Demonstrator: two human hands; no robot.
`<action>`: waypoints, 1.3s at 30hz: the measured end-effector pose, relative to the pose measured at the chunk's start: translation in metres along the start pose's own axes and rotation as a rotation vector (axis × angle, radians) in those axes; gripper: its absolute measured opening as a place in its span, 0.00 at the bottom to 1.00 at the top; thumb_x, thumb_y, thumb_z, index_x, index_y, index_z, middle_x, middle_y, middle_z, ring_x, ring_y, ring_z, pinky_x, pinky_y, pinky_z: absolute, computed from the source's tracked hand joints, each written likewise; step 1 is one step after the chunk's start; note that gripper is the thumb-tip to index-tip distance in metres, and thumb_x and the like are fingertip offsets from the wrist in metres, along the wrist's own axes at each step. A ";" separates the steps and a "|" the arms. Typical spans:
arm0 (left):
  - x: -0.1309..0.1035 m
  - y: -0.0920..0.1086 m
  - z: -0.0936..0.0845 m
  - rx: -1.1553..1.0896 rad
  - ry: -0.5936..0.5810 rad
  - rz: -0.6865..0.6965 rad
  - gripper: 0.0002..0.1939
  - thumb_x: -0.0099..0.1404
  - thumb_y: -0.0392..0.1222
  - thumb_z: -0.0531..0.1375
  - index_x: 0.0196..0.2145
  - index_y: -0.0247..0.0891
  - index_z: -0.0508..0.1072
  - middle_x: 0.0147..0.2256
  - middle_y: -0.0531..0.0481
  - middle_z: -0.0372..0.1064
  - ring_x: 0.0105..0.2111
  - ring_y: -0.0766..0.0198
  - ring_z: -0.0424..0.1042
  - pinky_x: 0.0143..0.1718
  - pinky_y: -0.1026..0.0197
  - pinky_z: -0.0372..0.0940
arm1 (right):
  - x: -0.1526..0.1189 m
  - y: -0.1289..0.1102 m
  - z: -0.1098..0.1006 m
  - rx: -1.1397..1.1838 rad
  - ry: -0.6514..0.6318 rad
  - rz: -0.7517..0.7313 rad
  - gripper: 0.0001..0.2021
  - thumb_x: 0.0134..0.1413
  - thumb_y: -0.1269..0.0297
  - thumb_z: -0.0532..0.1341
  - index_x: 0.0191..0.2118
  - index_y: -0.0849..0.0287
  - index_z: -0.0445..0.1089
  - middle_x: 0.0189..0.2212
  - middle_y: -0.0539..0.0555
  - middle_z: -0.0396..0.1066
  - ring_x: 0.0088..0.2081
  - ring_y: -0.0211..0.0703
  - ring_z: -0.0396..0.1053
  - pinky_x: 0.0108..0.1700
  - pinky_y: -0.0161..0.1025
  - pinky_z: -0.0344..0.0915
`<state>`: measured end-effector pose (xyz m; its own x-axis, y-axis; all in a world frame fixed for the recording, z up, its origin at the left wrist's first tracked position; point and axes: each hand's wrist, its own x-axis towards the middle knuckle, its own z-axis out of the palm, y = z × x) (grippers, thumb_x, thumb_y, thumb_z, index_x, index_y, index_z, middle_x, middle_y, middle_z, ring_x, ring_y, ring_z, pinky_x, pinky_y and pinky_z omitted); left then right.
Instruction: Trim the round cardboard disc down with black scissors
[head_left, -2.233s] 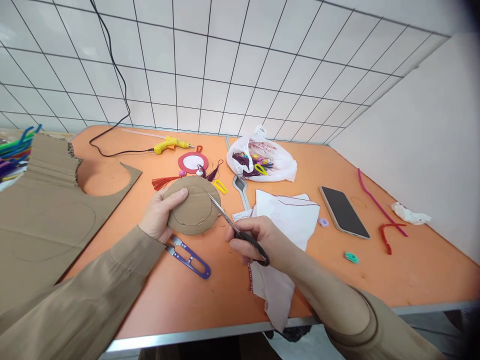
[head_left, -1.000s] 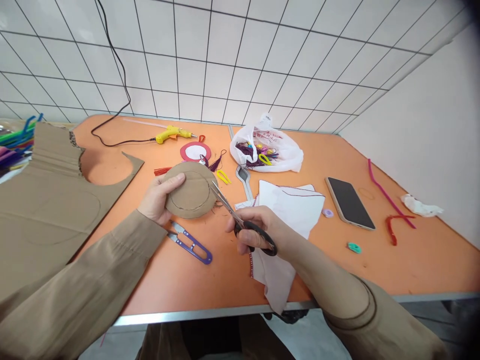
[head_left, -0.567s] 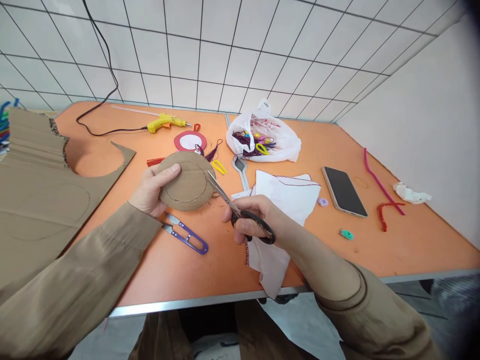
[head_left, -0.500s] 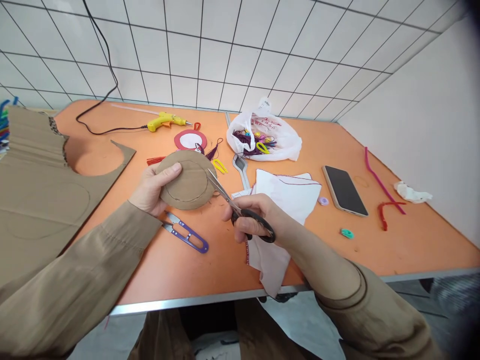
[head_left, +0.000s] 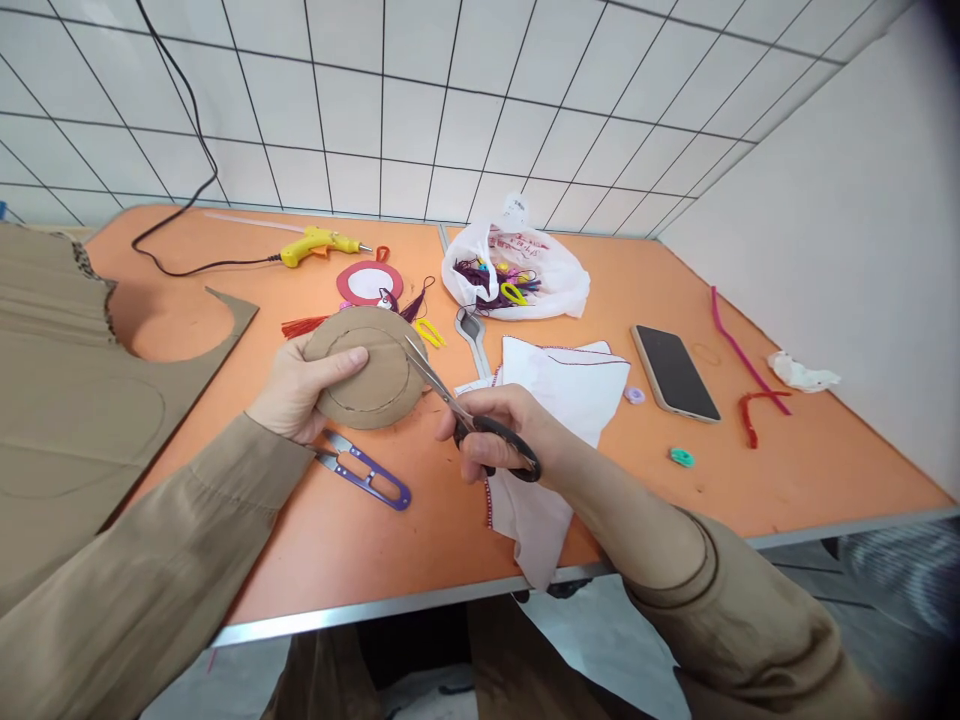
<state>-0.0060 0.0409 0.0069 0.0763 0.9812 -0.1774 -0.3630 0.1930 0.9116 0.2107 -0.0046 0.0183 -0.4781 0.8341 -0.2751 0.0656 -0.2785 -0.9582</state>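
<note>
My left hand [head_left: 300, 385] grips a round cardboard disc [head_left: 375, 390] at its left side, thumb on top, fingers beneath. A smaller circle is marked on the disc. Held by its black handles in my right hand [head_left: 495, 430], a pair of scissors [head_left: 433, 378] has its blade tips over the disc's right part. Whether the blades cut into the card I cannot tell. Purple thread snips [head_left: 371, 475] lie on the table just below the disc. Beneath my right hand lies a white cloth [head_left: 559, 385] with dark red stitched edging.
A yellow glue gun [head_left: 319, 245] with a black cord lies at the back. Near it are a red-rimmed disc [head_left: 352, 283] and a white plastic bag [head_left: 551, 280] of threads. A cut cardboard sheet [head_left: 82, 390] covers the left; a phone [head_left: 675, 372] lies right.
The whole view has shifted slightly, so the table things appear a little farther left. My hands still hold the disc and scissors in nearly the same pose.
</note>
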 end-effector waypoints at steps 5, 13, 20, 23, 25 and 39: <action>0.001 -0.004 -0.001 -0.029 0.001 0.010 0.18 0.43 0.38 0.73 0.34 0.32 0.80 0.32 0.43 0.79 0.34 0.52 0.78 0.38 0.55 0.74 | 0.001 0.003 0.000 -0.008 0.011 -0.017 0.18 0.35 0.56 0.72 0.31 0.63 0.70 0.17 0.47 0.67 0.18 0.35 0.66 0.22 0.32 0.60; 0.000 -0.004 -0.001 -0.021 -0.020 0.025 0.19 0.42 0.39 0.74 0.35 0.32 0.80 0.34 0.41 0.79 0.36 0.49 0.78 0.39 0.54 0.74 | 0.002 0.000 0.002 -0.050 0.031 0.016 0.16 0.34 0.60 0.71 0.29 0.62 0.68 0.16 0.45 0.67 0.18 0.35 0.66 0.22 0.31 0.61; 0.002 -0.007 -0.002 -0.035 -0.016 0.017 0.18 0.43 0.38 0.73 0.35 0.32 0.80 0.34 0.41 0.79 0.35 0.51 0.78 0.39 0.54 0.73 | 0.003 0.004 0.000 -0.046 0.032 -0.014 0.15 0.38 0.58 0.69 0.31 0.63 0.70 0.17 0.47 0.68 0.18 0.35 0.66 0.21 0.32 0.59; 0.003 -0.010 -0.002 -0.053 -0.015 0.019 0.17 0.43 0.38 0.73 0.33 0.32 0.80 0.33 0.41 0.79 0.33 0.52 0.78 0.37 0.55 0.73 | 0.004 0.004 0.000 -0.057 0.041 0.002 0.16 0.37 0.59 0.70 0.30 0.63 0.70 0.17 0.46 0.67 0.18 0.35 0.66 0.21 0.31 0.60; 0.004 -0.011 -0.003 -0.054 -0.015 0.015 0.17 0.43 0.39 0.73 0.33 0.32 0.80 0.33 0.41 0.79 0.33 0.52 0.78 0.37 0.55 0.73 | 0.004 0.004 0.001 -0.065 0.045 0.006 0.16 0.35 0.60 0.71 0.30 0.62 0.69 0.16 0.45 0.66 0.18 0.34 0.66 0.22 0.32 0.62; 0.000 -0.007 0.001 -0.051 0.013 0.044 0.21 0.41 0.40 0.74 0.35 0.32 0.79 0.36 0.40 0.79 0.39 0.46 0.78 0.44 0.49 0.72 | 0.004 0.001 0.003 -0.136 0.094 0.044 0.18 0.34 0.57 0.72 0.29 0.62 0.69 0.15 0.45 0.65 0.18 0.35 0.66 0.18 0.30 0.58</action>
<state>-0.0025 0.0392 0.0011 0.0467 0.9887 -0.1425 -0.4125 0.1490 0.8987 0.2063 -0.0027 0.0160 -0.3883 0.8651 -0.3174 0.2053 -0.2545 -0.9450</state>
